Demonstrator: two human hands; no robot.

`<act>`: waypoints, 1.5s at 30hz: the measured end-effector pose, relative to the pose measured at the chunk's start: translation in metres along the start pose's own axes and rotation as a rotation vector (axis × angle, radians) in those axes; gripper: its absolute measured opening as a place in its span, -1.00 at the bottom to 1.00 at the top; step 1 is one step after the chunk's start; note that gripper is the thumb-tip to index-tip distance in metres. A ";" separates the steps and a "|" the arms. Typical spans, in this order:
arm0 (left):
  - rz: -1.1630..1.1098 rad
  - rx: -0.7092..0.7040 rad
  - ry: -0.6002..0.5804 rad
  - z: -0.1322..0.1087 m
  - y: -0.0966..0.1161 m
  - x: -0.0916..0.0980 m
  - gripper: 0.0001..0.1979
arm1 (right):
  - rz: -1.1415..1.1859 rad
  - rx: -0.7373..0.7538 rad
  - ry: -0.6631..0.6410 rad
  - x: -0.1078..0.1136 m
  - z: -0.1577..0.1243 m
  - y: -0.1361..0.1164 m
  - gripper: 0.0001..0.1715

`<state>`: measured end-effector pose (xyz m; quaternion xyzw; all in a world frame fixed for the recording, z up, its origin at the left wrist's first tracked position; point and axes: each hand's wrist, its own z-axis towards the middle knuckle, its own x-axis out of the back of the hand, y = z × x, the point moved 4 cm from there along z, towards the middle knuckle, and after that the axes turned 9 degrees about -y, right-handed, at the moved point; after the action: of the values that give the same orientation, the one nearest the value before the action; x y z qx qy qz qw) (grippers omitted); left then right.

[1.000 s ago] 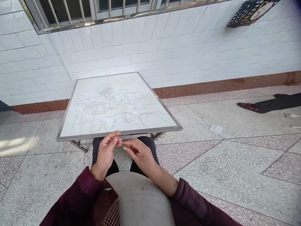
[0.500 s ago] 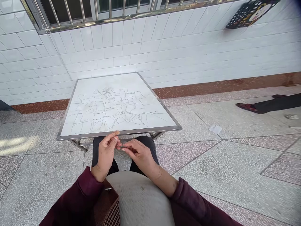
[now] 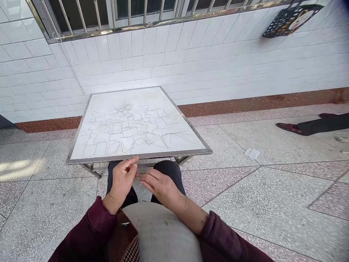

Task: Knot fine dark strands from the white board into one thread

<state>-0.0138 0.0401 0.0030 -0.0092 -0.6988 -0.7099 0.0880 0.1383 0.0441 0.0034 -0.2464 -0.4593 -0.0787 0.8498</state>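
Observation:
My left hand (image 3: 122, 178) is pinched closed just in front of the near edge of a white-topped table (image 3: 174, 140). Thumb and forefinger press together on something too small to make out. To its right, my right hand (image 3: 160, 187) is also pinched, its fingertips close to the left hand's, and whatever it grips is hidden or too fine to see. Many thin dark strands (image 3: 127, 125), bent in zigzags like wire or thread, lie spread over the tabletop, bunched in a tangle towards the back.
Behind the table stands a white tiled wall (image 3: 109, 65) with a barred window (image 3: 147, 11). A patterned bag (image 3: 291, 22) hangs at upper right. White paper (image 3: 252, 153) lies on the floor. Another person's shoe (image 3: 291, 128) and trouser leg show at right.
The right hand's fingertips have drawn slightly away and down from the left hand's, and the right fingers have curled closer. The left hand keeps its pinch. The view has shifted slightly.

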 end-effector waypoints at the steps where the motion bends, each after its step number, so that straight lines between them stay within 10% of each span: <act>1: 0.050 -0.014 -0.013 0.000 0.000 0.000 -0.69 | -0.029 0.033 -0.028 0.001 0.000 0.000 -0.81; 9: 0.499 -0.187 -0.106 -0.003 0.009 -0.011 -0.66 | -0.003 0.220 -0.273 0.014 0.010 0.008 -0.72; 20: 0.056 0.020 -0.155 0.004 -0.008 -0.022 -0.70 | 0.195 0.168 -0.230 0.024 0.011 0.032 -0.79; 27: -0.157 0.074 0.017 0.008 0.003 -0.008 -0.59 | 0.567 -0.331 0.214 0.034 -0.007 0.065 -0.31; 33: -0.124 0.056 0.031 0.007 0.008 -0.009 -0.58 | 1.282 -0.501 0.104 -0.013 -0.007 0.049 -0.62; 45: 0.098 -0.018 -0.187 -0.001 0.011 -0.023 -0.49 | 1.342 -0.622 0.172 -0.016 -0.002 0.047 -0.60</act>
<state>0.0102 0.0413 0.0106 -0.1105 -0.6962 -0.7070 0.0568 0.1476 0.0821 -0.0269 -0.6961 -0.0984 0.3116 0.6393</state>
